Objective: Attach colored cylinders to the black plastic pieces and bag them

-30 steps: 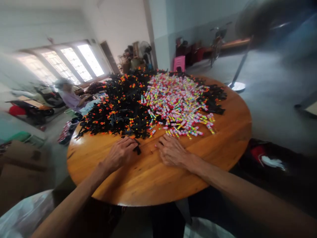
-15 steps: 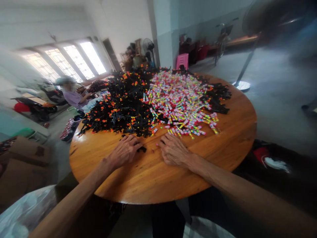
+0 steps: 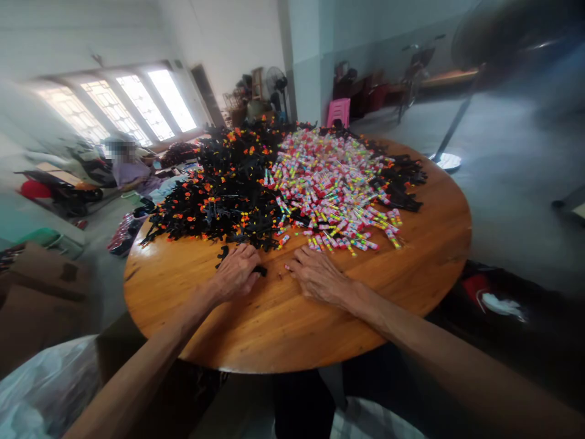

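Observation:
My left hand is closed around a black plastic toy gun, whose dark ends stick out on both sides of the fingers. My right hand rests low over the table with its fingertips pinched on a small pink piece. Between the hands a tiny reddish bit lies on the wood. Just beyond my left hand spreads a heap of black toy guns with orange tips. Beyond my right hand lies a pile of small pink-and-white tubes with yellow and red ends.
The round wooden table carries both heaps. A person sits at the far left by the windows. Cardboard boxes and a plastic bag stand at the left, a pink stool behind, and a fan base at the right.
My left hand has turned slightly and shifted right, showing more of the toy gun at its left side. My right hand stays nearly in place. The view has moved a little.

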`<control>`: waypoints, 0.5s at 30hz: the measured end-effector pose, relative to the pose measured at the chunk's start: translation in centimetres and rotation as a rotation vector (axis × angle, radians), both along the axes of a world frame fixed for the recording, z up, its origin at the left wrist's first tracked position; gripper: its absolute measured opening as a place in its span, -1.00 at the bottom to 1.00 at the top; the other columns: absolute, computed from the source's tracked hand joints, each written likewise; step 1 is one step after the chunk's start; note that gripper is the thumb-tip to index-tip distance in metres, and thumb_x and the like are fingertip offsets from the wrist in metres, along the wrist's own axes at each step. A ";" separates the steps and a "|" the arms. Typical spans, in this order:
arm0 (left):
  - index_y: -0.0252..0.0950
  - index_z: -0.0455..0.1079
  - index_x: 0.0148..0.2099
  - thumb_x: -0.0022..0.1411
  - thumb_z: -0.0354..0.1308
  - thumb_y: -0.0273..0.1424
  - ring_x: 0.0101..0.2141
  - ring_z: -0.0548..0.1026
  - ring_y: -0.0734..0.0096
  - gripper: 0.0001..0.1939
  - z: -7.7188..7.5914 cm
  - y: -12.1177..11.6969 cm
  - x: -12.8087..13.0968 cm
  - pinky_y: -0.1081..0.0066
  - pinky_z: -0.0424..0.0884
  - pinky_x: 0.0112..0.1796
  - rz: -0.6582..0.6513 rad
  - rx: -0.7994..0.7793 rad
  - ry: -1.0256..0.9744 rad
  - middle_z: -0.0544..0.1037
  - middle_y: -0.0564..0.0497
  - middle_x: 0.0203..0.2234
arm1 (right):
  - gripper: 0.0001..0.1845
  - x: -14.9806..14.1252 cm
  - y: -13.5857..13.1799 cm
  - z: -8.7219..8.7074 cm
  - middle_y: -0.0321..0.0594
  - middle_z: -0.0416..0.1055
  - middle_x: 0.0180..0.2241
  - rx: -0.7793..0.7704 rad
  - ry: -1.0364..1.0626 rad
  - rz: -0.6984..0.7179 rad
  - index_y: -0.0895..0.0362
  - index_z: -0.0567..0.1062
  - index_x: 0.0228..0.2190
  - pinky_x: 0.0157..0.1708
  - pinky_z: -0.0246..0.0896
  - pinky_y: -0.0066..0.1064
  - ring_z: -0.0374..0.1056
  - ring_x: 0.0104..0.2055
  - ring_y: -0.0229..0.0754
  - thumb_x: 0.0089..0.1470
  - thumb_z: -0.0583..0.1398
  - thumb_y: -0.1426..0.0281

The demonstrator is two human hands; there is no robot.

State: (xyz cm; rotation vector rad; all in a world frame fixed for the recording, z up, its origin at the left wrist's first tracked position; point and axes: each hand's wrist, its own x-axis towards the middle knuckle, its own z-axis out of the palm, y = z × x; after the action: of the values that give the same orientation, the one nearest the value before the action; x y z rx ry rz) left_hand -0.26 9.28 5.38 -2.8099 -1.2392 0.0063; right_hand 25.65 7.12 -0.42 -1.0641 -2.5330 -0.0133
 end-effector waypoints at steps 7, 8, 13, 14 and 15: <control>-0.29 0.37 -0.21 0.29 0.11 -0.45 -0.13 0.41 0.13 -0.96 -0.6 -0.5 -0.8 0.15 0.42 -0.10 0.029 0.071 -0.067 0.46 -0.13 -0.20 | -0.77 -0.1 0.2 -0.7 -0.03 0.38 -0.17 0.058 0.014 0.015 0.20 0.48 -0.15 -0.12 0.19 -0.22 0.24 -0.09 0.00 0.23 0.06 0.55; -0.28 0.37 -0.22 0.32 0.09 -0.45 -0.16 0.43 0.16 -0.95 -1.0 -0.6 -1.0 0.18 0.43 -0.11 0.037 0.075 -0.095 0.47 -0.12 -0.22 | -0.77 -0.1 0.2 -0.8 -0.04 0.39 -0.18 0.060 0.023 0.021 0.19 0.48 -0.16 -0.14 0.20 -0.23 0.25 -0.11 -0.02 0.23 0.06 0.56; -0.24 0.43 -0.16 0.44 0.03 -0.39 -0.26 0.51 0.29 -0.84 -3.2 -2.4 -1.2 0.29 0.48 -0.19 0.091 0.103 -0.306 0.52 -0.05 -0.28 | -0.79 0.0 0.2 -0.8 -0.10 0.43 -0.22 0.015 0.072 0.027 0.16 0.46 -0.19 -0.15 0.22 -0.29 0.31 -0.15 -0.09 0.29 0.04 0.54; -0.24 0.45 -0.13 0.45 0.04 -0.39 -0.23 0.52 0.30 -0.84 -3.6 -2.9 -1.1 0.29 0.49 -0.16 0.081 0.112 -0.370 0.53 -0.05 -0.25 | -0.80 -0.1 0.1 -0.7 -0.09 0.44 -0.21 0.003 0.062 0.022 0.17 0.47 -0.18 -0.14 0.23 -0.29 0.32 -0.14 -0.08 0.30 0.04 0.53; -0.24 0.46 -0.11 0.44 0.06 -0.39 -0.19 0.52 0.30 -0.85 -4.0 -3.3 -1.0 0.29 0.49 -0.13 0.065 0.120 -0.434 0.53 -0.06 -0.21 | -0.80 -0.1 0.1 -0.6 -0.07 0.45 -0.19 -0.005 0.046 0.012 0.17 0.48 -0.17 -0.14 0.23 -0.28 0.33 -0.13 -0.06 0.30 0.06 0.51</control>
State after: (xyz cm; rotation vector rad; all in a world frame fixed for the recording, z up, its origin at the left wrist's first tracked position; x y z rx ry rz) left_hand -1.31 5.99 1.40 -2.7496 -1.3494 -0.6820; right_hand 25.54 7.18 -1.03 -1.0396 -2.4990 0.0207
